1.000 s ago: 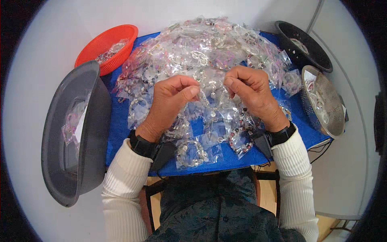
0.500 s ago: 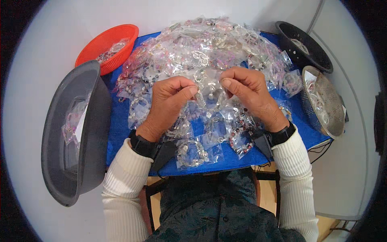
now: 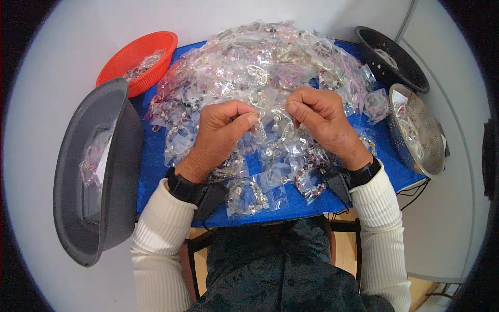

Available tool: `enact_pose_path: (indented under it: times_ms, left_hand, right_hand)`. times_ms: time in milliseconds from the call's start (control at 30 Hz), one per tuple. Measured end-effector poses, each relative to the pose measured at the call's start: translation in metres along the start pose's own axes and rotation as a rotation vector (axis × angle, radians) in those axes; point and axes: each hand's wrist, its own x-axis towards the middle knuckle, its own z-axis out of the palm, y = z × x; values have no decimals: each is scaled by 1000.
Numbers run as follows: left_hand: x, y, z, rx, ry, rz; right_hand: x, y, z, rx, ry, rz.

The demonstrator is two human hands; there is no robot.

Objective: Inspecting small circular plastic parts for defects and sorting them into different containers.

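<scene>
Between my two hands a small clear plastic bag with a silver-coloured charm bracelet (image 3: 275, 120) in it is stretched out by its corners. My left hand (image 3: 217, 132) is closed, thumb and forefinger pinching the bag's left side. On the other side my right hand (image 3: 326, 124) pinches the right edge the same way. Below lie more bagged bracelets, among them one of grey and silver beads (image 3: 248, 198) near the table's front edge and one of dark red beads (image 3: 311, 183) beside it. Behind my hands rises a large heap of bagged jewellery (image 3: 228, 62).
A blue cloth (image 3: 156, 179) covers the table. At the left stand a red plastic basket (image 3: 162, 73) and a deep grey tub (image 3: 120, 171), both with bagged pieces inside. At the right are a black bowl (image 3: 410, 78) and a metal colander (image 3: 434, 140) holding bags.
The bagged bracelet between my hands has shifted slightly and its charms hang differently. My left hand has edged a little to the right; my right hand is nearly still.
</scene>
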Motion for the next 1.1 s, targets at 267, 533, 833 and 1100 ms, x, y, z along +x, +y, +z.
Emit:
enact_pose_path:
  times_ms: [267, 533, 833, 1100]
  left_hand:
    - [0, -1, 0, 13, 39, 9]
    - [1, -10, -2, -237, 200, 19]
    - [1, -13, -5, -282, 263, 30]
    - [2, -15, -5, -337, 274, 41]
  right_hand:
    - [1, -2, 2, 42, -4, 5]
    - [3, 3, -1, -57, -251, 66]
    - [3, 6, 3, 114, -256, 131]
    - [3, 10, 3, 146, -181, 65]
